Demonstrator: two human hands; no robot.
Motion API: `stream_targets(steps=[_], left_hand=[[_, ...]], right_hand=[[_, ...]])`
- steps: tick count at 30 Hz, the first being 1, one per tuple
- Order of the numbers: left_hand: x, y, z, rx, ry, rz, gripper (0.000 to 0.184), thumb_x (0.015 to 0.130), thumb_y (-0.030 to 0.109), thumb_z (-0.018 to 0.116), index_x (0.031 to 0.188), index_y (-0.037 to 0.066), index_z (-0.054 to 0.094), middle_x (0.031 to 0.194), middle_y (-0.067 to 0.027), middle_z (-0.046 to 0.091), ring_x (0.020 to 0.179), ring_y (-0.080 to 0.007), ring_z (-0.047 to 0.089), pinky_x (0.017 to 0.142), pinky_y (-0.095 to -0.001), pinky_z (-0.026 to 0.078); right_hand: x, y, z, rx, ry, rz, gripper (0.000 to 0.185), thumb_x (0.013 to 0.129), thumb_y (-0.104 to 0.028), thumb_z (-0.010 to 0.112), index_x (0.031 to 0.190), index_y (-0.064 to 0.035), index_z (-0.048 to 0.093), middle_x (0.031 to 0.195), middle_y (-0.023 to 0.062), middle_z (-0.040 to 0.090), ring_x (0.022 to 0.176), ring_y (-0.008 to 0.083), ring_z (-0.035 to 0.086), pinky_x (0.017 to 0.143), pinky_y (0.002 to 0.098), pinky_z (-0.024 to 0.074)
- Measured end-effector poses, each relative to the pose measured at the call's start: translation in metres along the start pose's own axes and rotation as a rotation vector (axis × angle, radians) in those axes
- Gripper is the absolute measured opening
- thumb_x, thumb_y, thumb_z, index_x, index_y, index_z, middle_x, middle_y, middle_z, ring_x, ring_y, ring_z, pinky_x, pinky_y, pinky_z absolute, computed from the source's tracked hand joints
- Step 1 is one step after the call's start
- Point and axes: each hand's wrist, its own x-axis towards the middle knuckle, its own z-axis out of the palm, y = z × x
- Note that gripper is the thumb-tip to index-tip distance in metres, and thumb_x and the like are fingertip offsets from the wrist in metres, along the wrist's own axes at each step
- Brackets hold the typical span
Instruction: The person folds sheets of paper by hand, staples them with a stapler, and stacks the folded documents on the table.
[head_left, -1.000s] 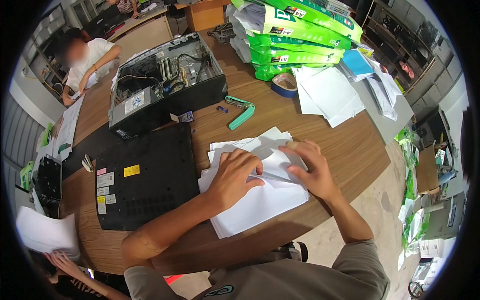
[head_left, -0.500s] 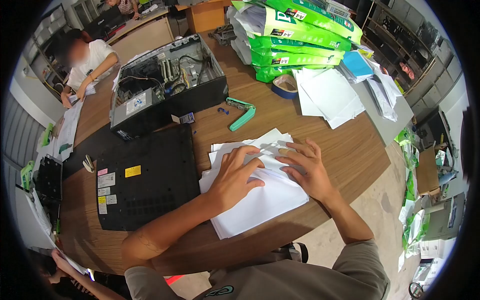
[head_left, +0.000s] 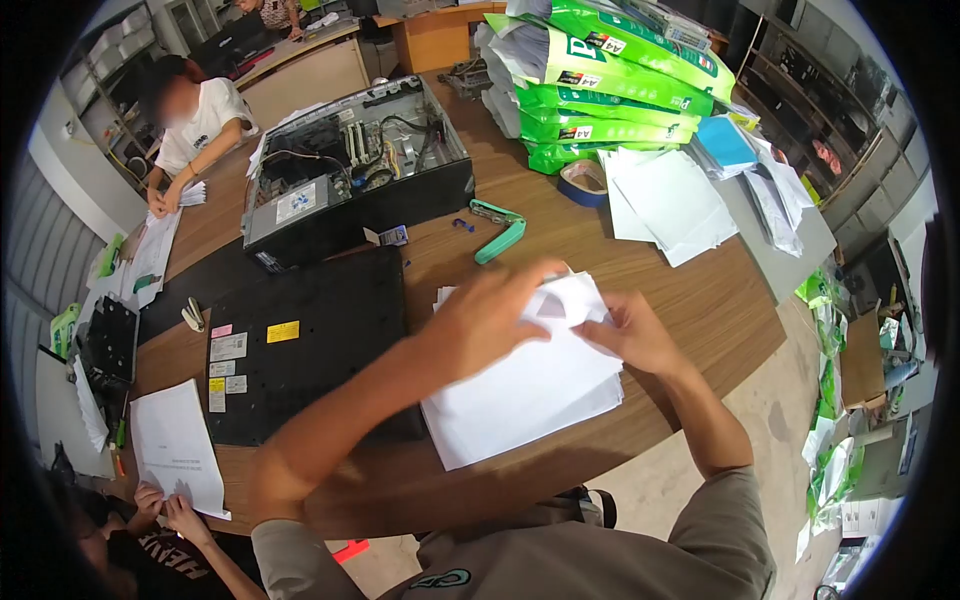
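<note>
A stack of white paper sheets lies at the table's front edge, its far end bent upward into a curl. My left hand, slightly blurred, is closed around the far left part of the sheets, thumb on the near side. At the right edge, my right hand grips the raised paper with its thumb in front and its other fingers curled behind. How many sheets each hand holds is hidden. Beyond the stack sits a turquoise stapler. A black laptop-like panel with stickers lies left of my left arm.
An opened computer case stands behind the panel. Green A4 paper packs, a tape roll and loose sheets are at the back right. A co-worker handles a printed sheet at lower left; another person sits farther back.
My hands have gone from resting spread on the sheets to gripping them, and the far end now curls up. At lower left, a co-worker's printed sheet has come onto the table.
</note>
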Motion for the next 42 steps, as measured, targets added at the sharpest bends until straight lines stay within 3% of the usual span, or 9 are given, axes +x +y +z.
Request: stream_targets(steps=[4,9,16,18,20,21,24,28,42], left_hand=[[0.05,-0.055,-0.025,-0.214,0.204,-0.161,0.044,0.087,0.02,0.074,0.123,0.005,0.056,0.104,-0.0124,0.066,0.082,-0.0159,0.063,0.07,-0.0312,0.052],[0.078,-0.134,0.011,0.151,0.096,0.073,0.04,0.082,0.016,0.073,0.116,-0.001,0.063,0.099,-0.0174,0.062,0.088,-0.0318,0.064,0.081,-0.0395,0.05],[0.108,-0.136,0.008,0.084,0.181,0.027,0.034,0.095,0.026,0.064,0.118,0.001,0.064,0.114,-0.0162,0.064,0.096,-0.028,0.065,0.085,-0.0378,0.051],[0.077,-0.136,-0.026,-0.76,-0.038,-0.179,0.047,0.103,0.041,0.05,0.128,0.003,0.06,0.129,-0.0144,0.06,0.11,-0.0237,0.062,0.094,-0.0366,0.049],[0.036,-0.133,-0.049,-1.258,-0.066,-0.284,0.062,0.104,0.052,0.039,0.137,0.001,0.051,0.136,-0.0139,0.057,0.121,-0.0207,0.056,0.102,-0.0359,0.045],[0.019,-0.132,-0.054,-1.429,-0.047,-0.344,0.058,0.102,0.04,0.052,0.142,-0.002,0.044,0.136,-0.0145,0.057,0.124,-0.0191,0.054,0.104,-0.0342,0.042],[-0.002,-0.112,-0.045,-0.792,0.193,-0.194,0.059,0.092,0.027,0.072,0.137,-0.003,0.048,0.126,-0.011,0.062,0.115,-0.0157,0.058,0.1,-0.0319,0.046],[0.003,-0.123,-0.04,-0.842,0.436,-0.32,0.038,0.081,0.013,0.081,0.112,-0.003,0.066,0.106,-0.0098,0.07,0.099,-0.0171,0.065,0.089,-0.0332,0.052],[-0.002,-0.116,-0.033,-0.544,0.401,-0.136,0.038,0.096,0.021,0.065,0.128,0.002,0.059,0.115,-0.0097,0.068,0.108,-0.0138,0.06,0.098,-0.032,0.045]], right_hand=[[0.001,0.008,-0.014,0.044,0.256,-0.048,0.019,0.091,-0.012,0.068,0.103,0.0019,0.071,0.076,-0.0011,0.064,0.067,0.0066,0.056,0.059,0.0248,0.0448],[-0.009,0.019,-0.033,0.203,0.352,-0.157,0.039,0.091,0.0,0.057,0.13,0.0031,0.059,0.092,0.0014,0.065,0.07,0.0073,0.057,0.059,0.0229,0.0454],[0.015,0.02,-0.043,0.23,0.445,-0.252,0.039,0.089,0.001,0.051,0.127,0.0046,0.059,0.088,0.0009,0.064,0.068,0.0047,0.055,0.056,0.0201,0.0425],[0.024,0.017,-0.049,0.309,0.406,-0.209,0.041,0.088,0.003,0.052,0.128,0.0091,0.056,0.103,0.0084,0.068,0.094,0.0136,0.063,0.083,0.0267,0.0501],[0.043,0.013,-0.044,0.4,0.411,-0.245,0.041,0.088,0.003,0.052,0.129,0.009,0.055,0.104,0.0081,0.067,0.095,0.0135,0.062,0.083,0.0268,0.0498],[0.056,0.01,-0.04,0.48,0.422,-0.283,0.041,0.089,0.002,0.052,0.13,0.0089,0.054,0.104,0.0078,0.066,0.095,0.0134,0.061,0.083,0.0268,0.0496],[0.098,0.019,-0.021,0.459,0.429,-0.425,0.042,0.09,0.001,0.052,0.131,0.0076,0.053,0.108,0.0084,0.065,0.098,0.0134,0.06,0.087,0.0275,0.0481],[0.138,0.026,0.001,0.439,0.341,-0.613,0.04,0.091,-0.001,0.06,0.13,0.0039,0.055,0.12,0.009,0.062,0.107,0.0167,0.058,0.096,0.0318,0.0445],[0.145,0.022,-0.002,0.129,0.308,-0.348,0.044,0.086,-0.014,0.077,0.123,0.0022,0.06,0.112,0.0085,0.067,0.1,0.0184,0.063,0.088,0.033,0.0502]])
